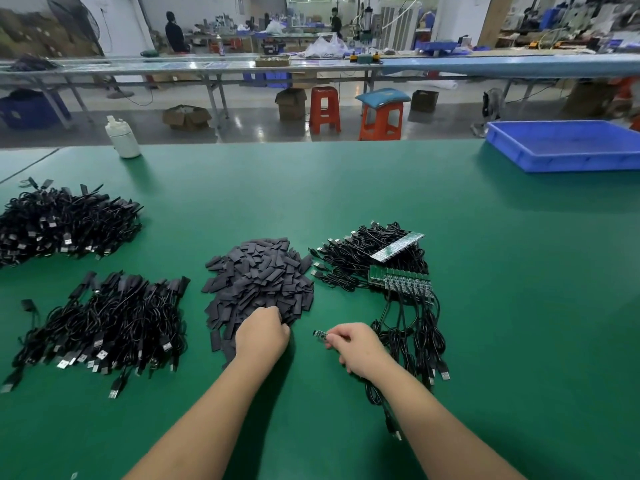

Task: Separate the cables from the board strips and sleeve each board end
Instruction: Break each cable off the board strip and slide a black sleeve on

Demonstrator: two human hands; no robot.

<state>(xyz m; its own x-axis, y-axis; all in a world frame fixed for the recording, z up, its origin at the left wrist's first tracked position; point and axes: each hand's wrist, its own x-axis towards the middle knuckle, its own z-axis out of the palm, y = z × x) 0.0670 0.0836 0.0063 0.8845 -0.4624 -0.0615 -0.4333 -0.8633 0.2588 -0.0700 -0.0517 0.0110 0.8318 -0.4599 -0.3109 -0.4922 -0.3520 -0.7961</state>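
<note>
1. Pinching a single small circuit board (319, 334) between thumb and fingertips, the right hand (356, 348) holds it just above the green table (502, 306), with the board's free end pointing left toward the other hand; its black cable appears to trail back under the palm, though that part is hidden.
2. Fingers of the left hand (262, 332) are curled down into the near edge of the heap of black sleeves (258, 282); whether one sleeve is already pinched I cannot tell.
3. To do this step well, I judge it best to lift out only one sleeve, open its flattened mouth, line it up with the board's free end and slide it over squarely so the components do not snag.
4. Just beyond the right hand lie the unseparated board strips (401, 284), cables fanned toward the person, with a second strip (398, 247) on a tangle behind.
5. To the left sit two piles of cables (104, 327) that seem already sleeved, the farther one (65, 223) larger.
6. A white bottle (122, 137) and blue bin (568, 145) stand at the far edge.
</note>
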